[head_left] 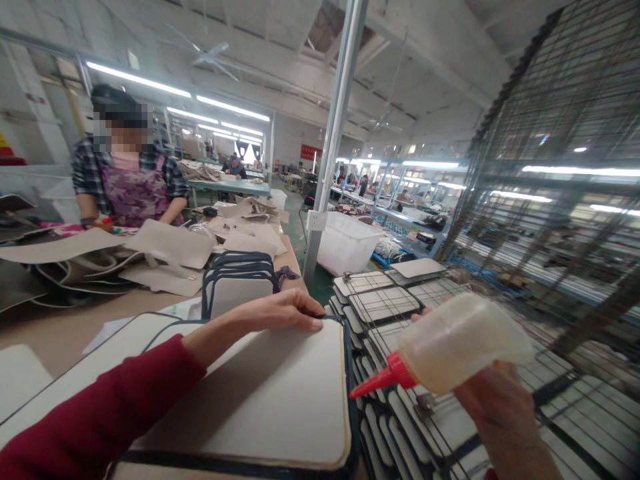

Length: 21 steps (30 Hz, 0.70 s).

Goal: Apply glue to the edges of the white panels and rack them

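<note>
My left hand [287, 310] is closed on the far right corner of a white rounded panel [280, 393] with a dark border, its fingers bent over the edge. A yellowish line runs along the panel's right side, just inside the border. In my right hand [493, 393] is a translucent squeeze bottle [460, 340] with a red nozzle [383, 377], tilted so that the tip points left and down. That tip is at the panel's right edge; whether it touches cannot be made out. Pale liquid shows inside the bottle.
Dark-edged panels [240, 293] stand behind the left hand. Wire racks [385, 300] at right carry several white panels. Beige cut pieces [170, 250] cover the table's left, where a co-worker [133, 173] stands. A metal post [333, 133] and a white bin [347, 243] are beyond.
</note>
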Available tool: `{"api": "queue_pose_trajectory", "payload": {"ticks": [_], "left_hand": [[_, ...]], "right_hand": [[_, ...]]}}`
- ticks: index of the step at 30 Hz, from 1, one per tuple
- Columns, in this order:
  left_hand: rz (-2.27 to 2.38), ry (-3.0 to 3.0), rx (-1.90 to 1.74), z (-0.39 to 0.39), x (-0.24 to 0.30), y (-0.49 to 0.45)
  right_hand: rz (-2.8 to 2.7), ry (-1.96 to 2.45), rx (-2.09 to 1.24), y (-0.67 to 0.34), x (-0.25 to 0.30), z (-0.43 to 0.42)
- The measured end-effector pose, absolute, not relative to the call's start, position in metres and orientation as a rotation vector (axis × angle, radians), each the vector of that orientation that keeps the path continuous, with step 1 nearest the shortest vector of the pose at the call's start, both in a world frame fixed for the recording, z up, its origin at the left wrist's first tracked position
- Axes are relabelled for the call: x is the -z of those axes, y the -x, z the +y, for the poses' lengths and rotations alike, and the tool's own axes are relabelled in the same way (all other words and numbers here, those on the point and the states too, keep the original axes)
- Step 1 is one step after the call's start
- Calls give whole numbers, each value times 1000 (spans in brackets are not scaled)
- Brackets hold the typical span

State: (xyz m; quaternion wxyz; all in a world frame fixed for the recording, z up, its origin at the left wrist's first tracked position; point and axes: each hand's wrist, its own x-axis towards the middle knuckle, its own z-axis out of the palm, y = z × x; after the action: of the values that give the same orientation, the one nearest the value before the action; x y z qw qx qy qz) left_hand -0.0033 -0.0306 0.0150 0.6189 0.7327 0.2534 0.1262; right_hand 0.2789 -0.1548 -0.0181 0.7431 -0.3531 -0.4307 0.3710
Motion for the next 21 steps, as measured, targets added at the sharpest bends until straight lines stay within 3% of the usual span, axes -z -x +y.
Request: {"api": "queue_pose_trajectory", "payload": {"ticks": [5, 13, 21], "left_hand": [[580, -1665, -322, -23, -13, 5], [641, -1587, -382, -14, -9, 6], [627, -1604, -372, -17, -12, 2]], "right_hand": [[-984, 764, -999, -297, 38, -164], [-751, 793, -672, -269, 5, -153], [-875, 671, -682, -268, 7, -126]]}}
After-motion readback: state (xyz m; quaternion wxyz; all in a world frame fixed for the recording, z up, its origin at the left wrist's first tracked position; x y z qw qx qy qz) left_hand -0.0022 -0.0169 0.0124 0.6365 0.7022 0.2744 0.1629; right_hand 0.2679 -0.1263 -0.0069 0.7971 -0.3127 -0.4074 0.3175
